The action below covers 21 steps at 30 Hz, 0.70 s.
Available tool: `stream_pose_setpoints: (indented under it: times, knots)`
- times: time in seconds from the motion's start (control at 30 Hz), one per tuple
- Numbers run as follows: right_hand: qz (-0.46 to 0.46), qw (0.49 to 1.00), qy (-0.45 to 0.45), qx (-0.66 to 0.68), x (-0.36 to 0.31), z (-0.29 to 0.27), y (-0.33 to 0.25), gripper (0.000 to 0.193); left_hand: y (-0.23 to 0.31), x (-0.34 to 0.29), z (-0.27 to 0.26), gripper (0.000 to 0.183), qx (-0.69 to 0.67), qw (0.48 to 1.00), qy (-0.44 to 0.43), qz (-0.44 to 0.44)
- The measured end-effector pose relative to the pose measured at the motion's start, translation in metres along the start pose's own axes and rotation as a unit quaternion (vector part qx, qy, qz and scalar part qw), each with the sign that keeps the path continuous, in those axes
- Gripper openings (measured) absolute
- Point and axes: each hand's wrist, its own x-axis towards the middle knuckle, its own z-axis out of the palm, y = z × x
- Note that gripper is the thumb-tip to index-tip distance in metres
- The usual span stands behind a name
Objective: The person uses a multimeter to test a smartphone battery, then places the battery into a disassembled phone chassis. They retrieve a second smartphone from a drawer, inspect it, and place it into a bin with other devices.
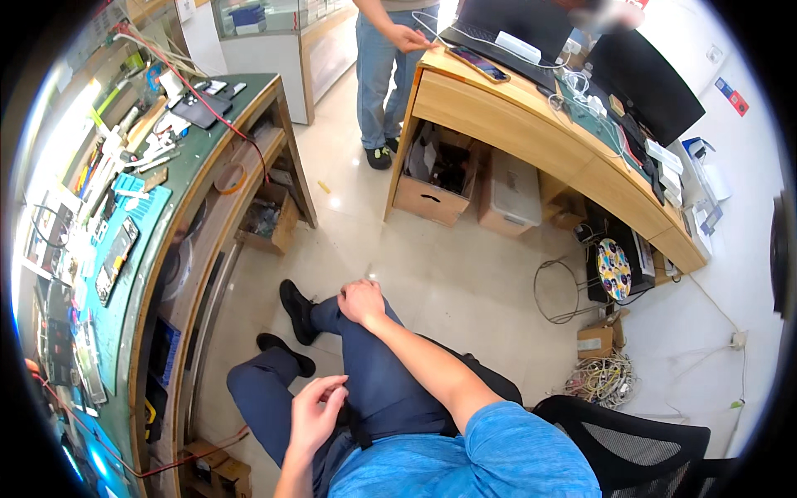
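Observation:
I am seated, legs turned toward the workbench on the left. My right hand [363, 301] lies over the knee of my dark trousers [378, 365], holding nothing that I can see. Above my lap is my left hand [315, 412], fingers loosely bent and thumb apart, with no object visible in it. Nearest on the left, a phone with its inside exposed [118, 260] rests on a teal work mat [148, 214]. At the far desk another person's hand [407, 38] reaches toward the desk edge, close to a phone [479, 63] lying there.
The green-topped workbench [184, 153] carries many small tools and a red cable. A wooden desk [498, 112] holds monitors and cables; under it stand an open carton [432, 199] and a pale bin [509, 195]. A mesh chair [631, 440] and a cable heap [599, 380] are at right.

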Motion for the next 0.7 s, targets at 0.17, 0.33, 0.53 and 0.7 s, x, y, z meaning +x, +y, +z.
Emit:
stream_pose_setpoints:
  times: [0.17, 0.33, 0.53, 0.7]
  knots:
    - [-0.012, 0.999, 0.03, -0.003, -0.006, -0.017, -0.008, 0.027, 0.162, -0.044, -0.022, 0.019, -0.441, 0.798, -0.037, 0.41]
    - [-0.035, 0.992, 0.097, -0.069, -0.03, -0.06, -0.003, 0.024, 0.181, -0.034, -0.019, 0.021, -0.361, 0.805, -0.237, 0.407]
    - [0.061, 0.981, 0.16, -0.091, -0.062, -0.099, 0.099, 0.028, 0.199, -0.019, 0.034, 0.018, -0.45, 0.765, -0.285, 0.362]
    - [0.166, 0.979, 0.102, -0.052, -0.093, -0.12, 0.199, 0.026, 0.203, 0.028, 0.087, 0.023, -0.39, 0.728, -0.377, 0.419]
